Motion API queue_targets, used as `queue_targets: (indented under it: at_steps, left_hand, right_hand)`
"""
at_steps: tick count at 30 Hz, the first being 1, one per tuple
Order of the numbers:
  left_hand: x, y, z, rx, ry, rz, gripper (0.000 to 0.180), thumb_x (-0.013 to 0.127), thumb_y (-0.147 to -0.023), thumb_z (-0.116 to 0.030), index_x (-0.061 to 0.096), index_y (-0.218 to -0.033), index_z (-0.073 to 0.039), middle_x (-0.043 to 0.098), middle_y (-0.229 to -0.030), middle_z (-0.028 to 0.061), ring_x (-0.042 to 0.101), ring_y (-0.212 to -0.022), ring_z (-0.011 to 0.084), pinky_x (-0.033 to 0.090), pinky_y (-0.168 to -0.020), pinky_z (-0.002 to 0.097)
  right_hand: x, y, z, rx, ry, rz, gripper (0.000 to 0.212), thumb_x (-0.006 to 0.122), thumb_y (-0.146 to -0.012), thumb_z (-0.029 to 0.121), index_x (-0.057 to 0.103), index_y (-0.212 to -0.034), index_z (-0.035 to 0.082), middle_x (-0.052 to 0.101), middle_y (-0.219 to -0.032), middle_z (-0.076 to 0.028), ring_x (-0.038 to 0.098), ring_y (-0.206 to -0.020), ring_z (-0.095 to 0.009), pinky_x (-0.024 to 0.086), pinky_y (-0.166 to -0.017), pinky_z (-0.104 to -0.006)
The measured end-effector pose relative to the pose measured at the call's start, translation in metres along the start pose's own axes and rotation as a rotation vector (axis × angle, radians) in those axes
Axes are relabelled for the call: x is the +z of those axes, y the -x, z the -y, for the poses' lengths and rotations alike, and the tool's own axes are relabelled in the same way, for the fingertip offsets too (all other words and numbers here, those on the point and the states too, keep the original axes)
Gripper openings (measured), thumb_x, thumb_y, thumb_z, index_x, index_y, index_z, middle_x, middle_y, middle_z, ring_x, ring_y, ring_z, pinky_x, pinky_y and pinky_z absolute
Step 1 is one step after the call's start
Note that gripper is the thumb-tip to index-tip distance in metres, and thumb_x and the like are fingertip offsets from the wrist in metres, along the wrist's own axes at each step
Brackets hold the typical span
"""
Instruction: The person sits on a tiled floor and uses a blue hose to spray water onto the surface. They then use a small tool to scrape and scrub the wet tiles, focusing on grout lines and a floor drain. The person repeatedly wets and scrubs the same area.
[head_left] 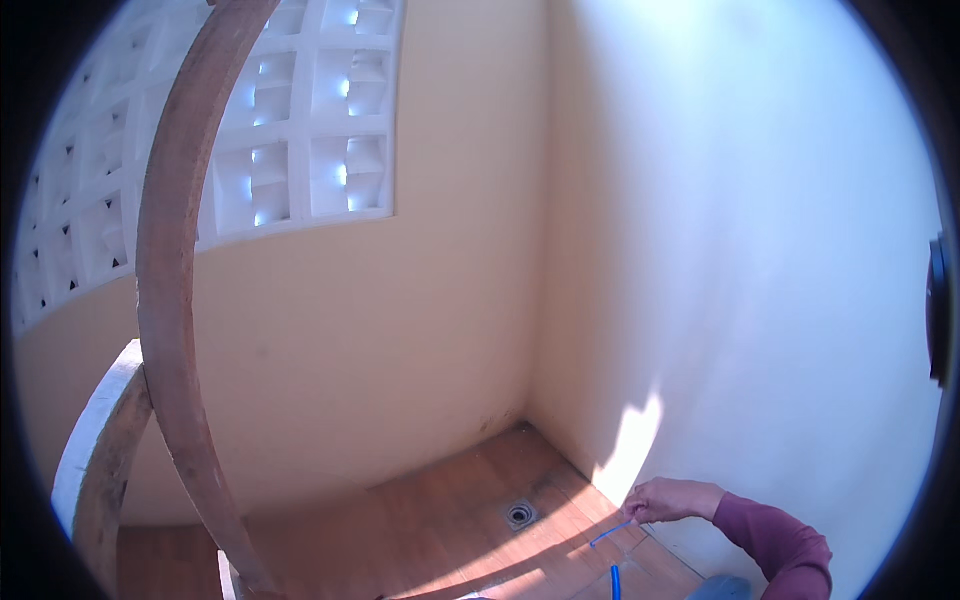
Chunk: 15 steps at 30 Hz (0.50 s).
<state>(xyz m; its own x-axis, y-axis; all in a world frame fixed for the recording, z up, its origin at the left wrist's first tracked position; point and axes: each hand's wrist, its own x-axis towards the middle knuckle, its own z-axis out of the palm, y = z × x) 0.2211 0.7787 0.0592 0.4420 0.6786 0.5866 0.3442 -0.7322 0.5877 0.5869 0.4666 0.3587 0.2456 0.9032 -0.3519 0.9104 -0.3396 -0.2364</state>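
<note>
My right hand [675,500], in a maroon sleeve [775,540], is held out low beside the right wall. Its fingers are pinched on one end of a thin blue cord [611,534], which slants down and left from the fingertips. Whether it is a wire or a string is too small to tell. Below it, at the lower edge, a thicker blue tube-like piece [615,582] shows in part. A rounded grey-blue thing [724,588] lies under my forearm, mostly cut off. My left hand is out of view.
A square floor drain [520,515] is set in the brown plank-patterned floor [420,535]. At left stand a tall wooden post [168,230] and a shorter timber [100,470]. Pierced vent blocks [300,120] fill the upper left wall. A dark object [937,310] sits at the right rim.
</note>
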Motion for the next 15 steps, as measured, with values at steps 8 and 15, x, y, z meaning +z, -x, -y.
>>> queue_targets:
  at_steps: [8,15]
  left_hand:
    - [0.027,-0.019,0.008,0.015,-0.103,0.106,0.016,0.065,-0.098,-0.024,0.076,-0.101,-0.012,0.066,-0.109,0.0131,0.062,-0.103,0.0319,0.052,-0.085,0.0470]
    - [0.045,-0.022,0.001,0.035,-0.091,0.129,0.015,0.065,-0.097,-0.022,0.076,-0.100,-0.013,0.067,-0.107,0.0125,0.062,-0.103,0.0309,0.051,-0.086,0.0469]
  right_hand:
    - [-0.023,0.042,0.029,0.127,-0.156,0.562,0.016,0.061,-0.098,0.023,0.069,-0.104,0.010,0.064,-0.083,-0.003,0.060,-0.079,-0.014,0.051,-0.076,-0.0339]
    - [-0.377,0.170,0.130,-0.155,-0.127,-1.422,0.034,0.058,-0.104,0.022,0.053,-0.134,0.007,0.053,-0.120,-0.009,0.060,-0.106,-0.019,0.050,-0.096,-0.0355]
